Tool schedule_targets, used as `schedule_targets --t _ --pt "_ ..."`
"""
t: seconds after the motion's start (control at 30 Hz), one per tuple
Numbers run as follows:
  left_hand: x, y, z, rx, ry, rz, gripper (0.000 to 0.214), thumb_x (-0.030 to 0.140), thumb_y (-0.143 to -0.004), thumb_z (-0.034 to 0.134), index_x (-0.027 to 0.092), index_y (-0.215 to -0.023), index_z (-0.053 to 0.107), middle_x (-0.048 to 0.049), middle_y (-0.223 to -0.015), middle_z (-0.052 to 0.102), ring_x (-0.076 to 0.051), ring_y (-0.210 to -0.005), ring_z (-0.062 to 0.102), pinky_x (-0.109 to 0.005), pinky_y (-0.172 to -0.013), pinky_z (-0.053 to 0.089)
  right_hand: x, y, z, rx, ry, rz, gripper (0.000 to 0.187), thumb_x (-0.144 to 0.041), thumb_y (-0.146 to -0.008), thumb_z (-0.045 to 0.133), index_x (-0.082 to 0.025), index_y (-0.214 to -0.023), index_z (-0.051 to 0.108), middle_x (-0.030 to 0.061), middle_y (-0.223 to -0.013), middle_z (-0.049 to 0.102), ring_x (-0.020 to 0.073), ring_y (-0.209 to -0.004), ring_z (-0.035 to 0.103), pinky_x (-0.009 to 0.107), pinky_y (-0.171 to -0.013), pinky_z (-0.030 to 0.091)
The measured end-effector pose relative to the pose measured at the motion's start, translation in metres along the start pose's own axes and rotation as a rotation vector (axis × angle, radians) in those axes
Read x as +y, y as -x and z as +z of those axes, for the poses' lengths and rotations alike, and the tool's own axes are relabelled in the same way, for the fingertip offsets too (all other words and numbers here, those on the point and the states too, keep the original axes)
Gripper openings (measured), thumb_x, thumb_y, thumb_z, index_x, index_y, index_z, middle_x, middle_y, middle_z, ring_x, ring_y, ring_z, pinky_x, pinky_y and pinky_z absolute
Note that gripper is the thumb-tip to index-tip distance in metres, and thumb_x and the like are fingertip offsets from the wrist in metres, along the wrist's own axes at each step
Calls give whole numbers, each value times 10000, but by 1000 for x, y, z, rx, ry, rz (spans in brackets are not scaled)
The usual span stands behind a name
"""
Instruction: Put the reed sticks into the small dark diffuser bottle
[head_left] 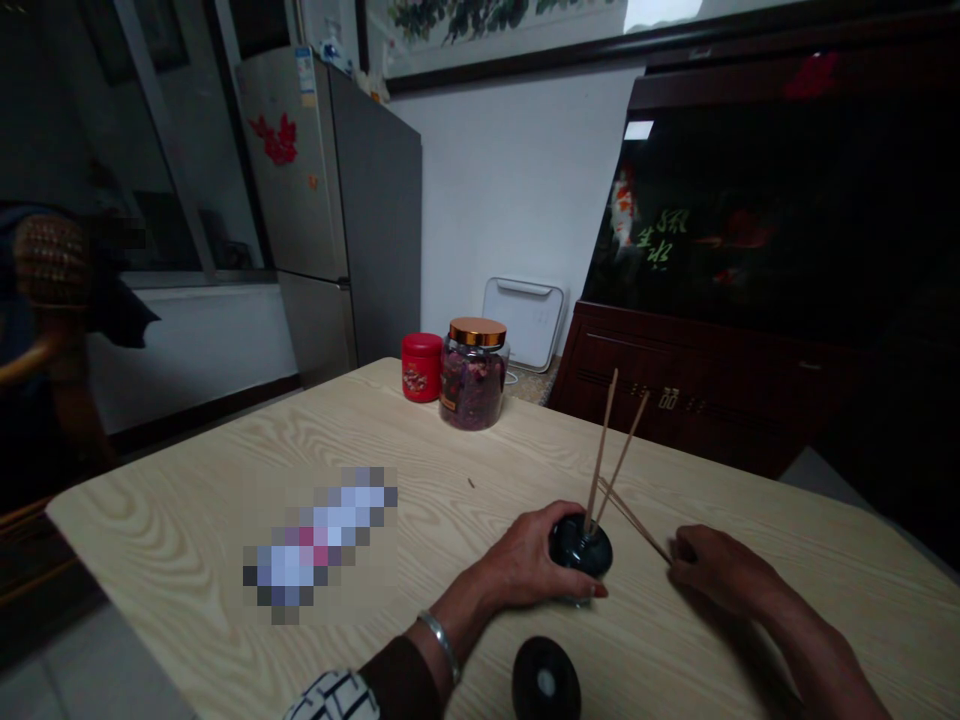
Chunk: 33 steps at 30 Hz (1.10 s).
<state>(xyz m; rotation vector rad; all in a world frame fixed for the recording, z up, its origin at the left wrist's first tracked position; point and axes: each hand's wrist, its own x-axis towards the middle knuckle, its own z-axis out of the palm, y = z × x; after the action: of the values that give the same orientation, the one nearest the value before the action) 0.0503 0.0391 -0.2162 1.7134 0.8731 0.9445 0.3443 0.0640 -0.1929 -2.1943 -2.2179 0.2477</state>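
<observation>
1. Two hands are at work over one pale wood-grain table (420,560)
2. One squat dark bottle (581,553) is in the left hand (521,555), whose thumb and fingers are wrapped round its sides, near the table's front edge, right of centre; whether its base rests on the wood I cannot tell
3. Two standing sticks (602,448) rise from the bottle's mouth, which faces up; their long axes are steep, the tips leaning right and spreading apart
4. What look like two slanting sticks (643,530) are pinched in the right hand (724,570), fingers closed on their near ends; their long axis runs up and leftward, the far ends by the standing pair, contact unclear
5. One dark oval piece (546,680) with a pale centre lies nearer the person, apart from the bottle
6. Two lidded jars stand well beyond the hands: one red jar (421,370), one clear jar (474,390) with a copper-coloured lid
7. One small brown bit (471,483) and one pixelated item (322,540) lie left of the bottle
</observation>
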Motion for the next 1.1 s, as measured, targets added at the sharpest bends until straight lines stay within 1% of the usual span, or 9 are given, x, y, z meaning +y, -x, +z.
schedule_targets --t 0.07,0.17,0.27,0.37,0.47,0.63,0.73,0.9,1.1 --pt "1 0 0 -3 -3 -1 831 412 -544 922 189 -1277 598 -74 -1064 690 -243 -978 633 -324 -860 488 0 2 -10 34 -105 -46 81 -254 -727 582 -208 -670 616 55 -744 694 197 -690 608 297 -598 386" --pt "3 1 -1 -4 -5 -4 831 399 -543 922 191 -1278 596 -74 -1079 688 -247 -991 630 -328 -866 486 -5 10 -35 124 -446 -109 193 -360 -733 623 -211 -617 585 19 -603 614 175 -597 552 288 -544 409" --pt "6 1 -1 -2 -5 -10 823 395 -542 922 190 -1271 601 -73 -1081 688 -250 -998 626 -329 -863 484 -20 25 -62 232 -902 -136 274 -463 -745 700 -196 -720 640 16 -649 612 163 -599 567 266 -508 451" --pt "8 1 -1 -10 6 -18 806 385 -547 921 193 -1262 604 -69 -1071 690 -244 -984 626 -326 -852 485 -43 38 -77 357 -1311 -162 308 -454 -698 806 -199 -804 669 19 -759 648 144 -631 598 233 -508 491" --pt "6 1 -1 -8 6 -22 825 391 -544 923 190 -1274 596 -73 -1068 688 -246 -982 625 -328 -852 486 -69 45 -79 440 -1492 -198 335 -425 -637 871 -213 -789 660 9 -804 660 139 -650 624 218 -511 524" --pt "1 0 -1 -2 -7 -12 857 424 -537 924 185 -1291 591 -75 -1062 680 -247 -978 619 -325 -841 484 -97 48 -72 549 -1354 -239 301 -436 -701 832 -204 -782 658 22 -785 673 156 -679 651 240 -552 568" --pt "1 -1 -1 3 -8 -5 863 425 -535 926 189 -1295 591 -71 -1058 678 -242 -971 614 -324 -842 481 -105 50 -69 549 -1260 -269 288 -444 -745 789 -195 -779 648 25 -738 668 160 -671 647 249 -555 569" --pt "1 0 -1 -4 10 18 821 423 -555 918 203 -1278 597 -59 -1059 677 -236 -970 609 -319 -833 481 -112 46 -57 407 -1140 -315 270 -447 -795 709 -194 -797 618 20 -717 656 156 -631 626 279 -566 562" --pt "0 0 0 -14 24 37 813 382 -564 915 201 -1290 596 -70 -1082 682 -249 -993 621 -342 -871 487 -109 36 -41 150 -832 -394 236 -427 -872 588 -195 -840 613 11 -725 633 163 -660 593 282 -587 497"
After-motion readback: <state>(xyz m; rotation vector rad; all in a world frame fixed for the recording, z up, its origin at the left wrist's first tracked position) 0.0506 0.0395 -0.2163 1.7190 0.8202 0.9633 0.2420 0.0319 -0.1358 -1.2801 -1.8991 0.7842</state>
